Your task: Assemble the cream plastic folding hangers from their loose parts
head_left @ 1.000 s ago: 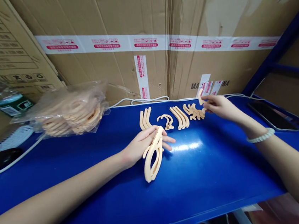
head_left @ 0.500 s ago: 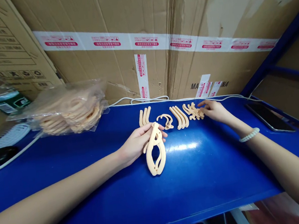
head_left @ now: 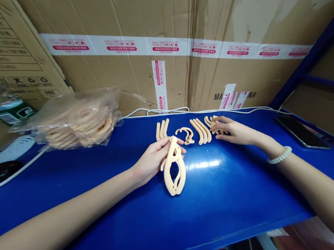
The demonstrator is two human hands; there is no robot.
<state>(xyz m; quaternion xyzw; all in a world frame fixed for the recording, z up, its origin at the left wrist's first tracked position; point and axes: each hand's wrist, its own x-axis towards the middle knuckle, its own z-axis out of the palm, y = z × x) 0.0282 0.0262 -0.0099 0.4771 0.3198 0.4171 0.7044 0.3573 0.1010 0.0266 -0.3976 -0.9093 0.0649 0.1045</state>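
My left hand (head_left: 154, 158) is closed around the top of a beige plastic folding hanger (head_left: 168, 175), whose two curved arms are folded down over the table. My right hand (head_left: 233, 130) reaches over a heap of small beige plastic pieces (head_left: 207, 121) at the back. Its fingers are apart and bent downward, covering most of the heap; whether they touch a piece is hidden. Left of that heap lie several curved beige arms (head_left: 201, 131) side by side. Beige hooks (head_left: 188, 134) rest farther left, then more curved arms (head_left: 163, 128) behind my left hand.
A clear bag of beige hanger parts (head_left: 79, 120) sits at the back left, near a bottle (head_left: 0, 98) and a black object (head_left: 3, 174). A phone (head_left: 302, 131) lies at right. A white cable (head_left: 231, 110) runs along the cardboard (head_left: 120, 78) behind the blue table (head_left: 223, 206).
My right hand has moved left and slightly toward me, from the right edge of the small-piece heap to over it. My left hand and the folding hanger have hardly moved.
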